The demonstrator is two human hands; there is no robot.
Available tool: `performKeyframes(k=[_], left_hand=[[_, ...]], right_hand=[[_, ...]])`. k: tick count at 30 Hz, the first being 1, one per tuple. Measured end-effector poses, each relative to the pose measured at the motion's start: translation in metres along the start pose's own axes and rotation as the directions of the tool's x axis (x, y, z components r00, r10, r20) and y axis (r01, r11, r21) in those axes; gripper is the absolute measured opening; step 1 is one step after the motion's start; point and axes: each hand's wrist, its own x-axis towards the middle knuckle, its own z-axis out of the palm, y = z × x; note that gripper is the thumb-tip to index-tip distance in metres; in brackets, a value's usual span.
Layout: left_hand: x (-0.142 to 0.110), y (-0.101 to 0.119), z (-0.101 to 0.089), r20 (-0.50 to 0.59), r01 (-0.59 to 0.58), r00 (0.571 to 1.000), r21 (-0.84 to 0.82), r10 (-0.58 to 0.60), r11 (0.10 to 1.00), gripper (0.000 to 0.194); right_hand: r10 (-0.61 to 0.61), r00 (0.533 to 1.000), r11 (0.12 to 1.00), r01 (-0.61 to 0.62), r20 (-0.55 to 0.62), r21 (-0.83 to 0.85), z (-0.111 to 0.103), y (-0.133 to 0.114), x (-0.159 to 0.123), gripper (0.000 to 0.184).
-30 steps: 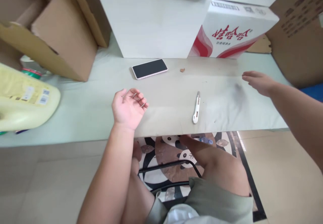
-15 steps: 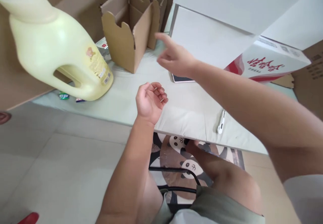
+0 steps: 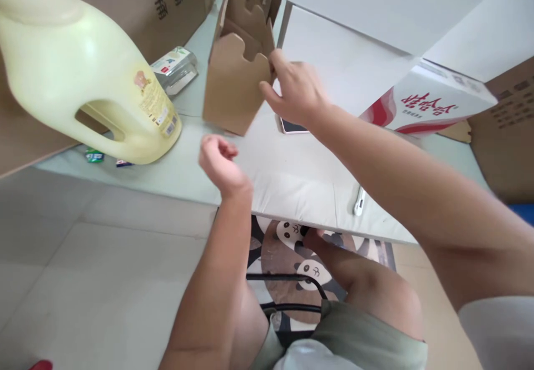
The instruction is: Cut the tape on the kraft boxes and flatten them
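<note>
A brown cardboard box (image 3: 236, 86) with notched top flaps stands open-topped on the covered table. My right hand (image 3: 298, 89) is at its right front corner, thumb against the front and fingers bent round the side edge, partly hidden. My left hand (image 3: 223, 161) hovers just in front of the box, apart from it, with its fingers curled in and nothing visible in them. Left of the box lies a clear plastic package (image 3: 177, 72) with a printed label. A large pale yellow jug (image 3: 125, 80) with a handle looms at the left.
Behind my right hand lies a dark-screened device (image 3: 294, 127) below a white panel (image 3: 329, 53). A white and red box (image 3: 429, 103) stands at the right. Near the front edge lies a white cutter-like tool (image 3: 359, 202). Small packets (image 3: 94, 156) sit below the jug.
My right hand has come onto the cardboard box's edge. The box has turned and shifted right and nearer, uncovering the clear package. My left hand has moved left and curled its fingers.
</note>
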Motion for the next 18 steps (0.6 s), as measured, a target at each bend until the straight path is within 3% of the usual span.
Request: performKeyframes(k=[2,4,7,10,12,18], left_hand=[[0.005,-0.001,-0.004,-0.067,-0.233,0.969,0.059,0.237,0.971,0.026],[0.009,-0.004,-0.007,0.001,-0.352,0.935,0.148,0.355,0.924,0.018],[0.004,-0.014,-0.007,0.277,-0.421,0.890,0.199,0.361,0.885,0.021],[-0.013,-0.024,0.001,0.578,-0.395,0.774,0.119,0.260,0.911,0.040],[-0.028,-0.027,0.009,0.679,-0.384,0.705,0.120,0.207,0.915,0.038],[-0.052,-0.037,0.027,0.746,-0.330,0.653,0.122,0.133,0.936,0.020]], right_hand=[[-0.033,0.995,0.999,0.037,-0.099,0.033,-0.026,0.015,-0.042,0.015],[-0.004,0.976,1.000,0.011,-0.215,0.029,-0.053,0.028,-0.094,0.016],[0.049,0.911,0.998,-0.027,-0.409,0.059,-0.080,0.044,-0.180,0.022],[0.114,0.864,0.972,0.006,-0.491,0.236,-0.084,0.056,-0.252,0.026],[0.163,0.851,0.938,0.022,-0.498,0.345,-0.077,0.058,-0.282,0.028],[0.412,0.735,0.821,-0.044,-0.538,0.569,-0.056,0.060,-0.305,0.033]])
